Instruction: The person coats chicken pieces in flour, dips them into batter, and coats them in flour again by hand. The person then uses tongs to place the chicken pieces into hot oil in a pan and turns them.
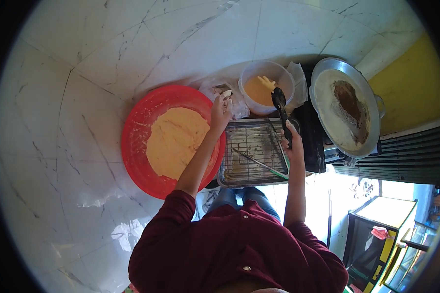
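Note:
My left hand [220, 113] is at a clear plastic bag [238, 103], its fingertips pinched at a small whitish piece that I cannot identify. My right hand [293, 140] grips black tongs [281, 110] by the handle. At the tongs' far end, a pale yellow coated piece [266, 81] shows over a translucent bucket [289, 83] of yellowish liquid batter [257, 92]. Beside my left forearm stands a large red basin [134, 141] with pale yellow flour [176, 141] in it.
A wire rack in a metal tray [249, 141] lies in front of me, with green-handled metal tongs [266, 167] on it. To the right, a large pan [322, 105] of foamy oil sits on a stove [316, 146]. A glass cabinet [376, 219] stands at lower right.

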`<move>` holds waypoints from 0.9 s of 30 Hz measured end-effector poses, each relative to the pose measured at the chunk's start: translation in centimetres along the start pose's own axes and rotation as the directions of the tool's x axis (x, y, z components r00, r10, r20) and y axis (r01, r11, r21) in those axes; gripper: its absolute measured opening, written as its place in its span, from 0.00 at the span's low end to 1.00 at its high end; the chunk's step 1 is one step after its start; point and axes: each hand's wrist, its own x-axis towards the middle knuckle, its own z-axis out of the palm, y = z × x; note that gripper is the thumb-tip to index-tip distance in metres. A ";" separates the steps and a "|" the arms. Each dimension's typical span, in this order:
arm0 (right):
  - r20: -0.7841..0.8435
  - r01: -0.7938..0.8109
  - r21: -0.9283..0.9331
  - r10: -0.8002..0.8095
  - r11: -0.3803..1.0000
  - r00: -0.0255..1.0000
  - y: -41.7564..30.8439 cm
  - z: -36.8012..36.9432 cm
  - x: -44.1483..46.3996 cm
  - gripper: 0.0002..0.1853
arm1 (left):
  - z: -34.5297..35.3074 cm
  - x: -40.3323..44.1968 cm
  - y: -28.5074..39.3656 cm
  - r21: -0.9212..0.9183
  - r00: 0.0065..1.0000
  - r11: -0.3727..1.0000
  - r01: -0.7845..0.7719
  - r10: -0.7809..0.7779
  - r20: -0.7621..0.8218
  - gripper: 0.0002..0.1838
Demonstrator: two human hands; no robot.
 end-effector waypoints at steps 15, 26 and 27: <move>0.412 0.005 -0.523 0.248 0.852 0.877 1.1 4.8 -4.7 0.12 | -16.7 -21.7 2.7 0.232 0.825 0.917 0.324 -0.154 -0.544 0.13; 0.662 0.647 -0.744 0.316 0.166 0.680 9.5 14.6 -0.2 0.17 | -18.6 -25.0 2.4 0.541 0.780 0.706 0.457 -0.025 -0.625 0.11; 0.762 0.788 -0.616 0.235 -0.025 0.603 10.3 15.2 -0.3 0.18 | -18.6 -25.0 2.5 0.531 0.781 0.713 0.458 -0.037 -0.624 0.12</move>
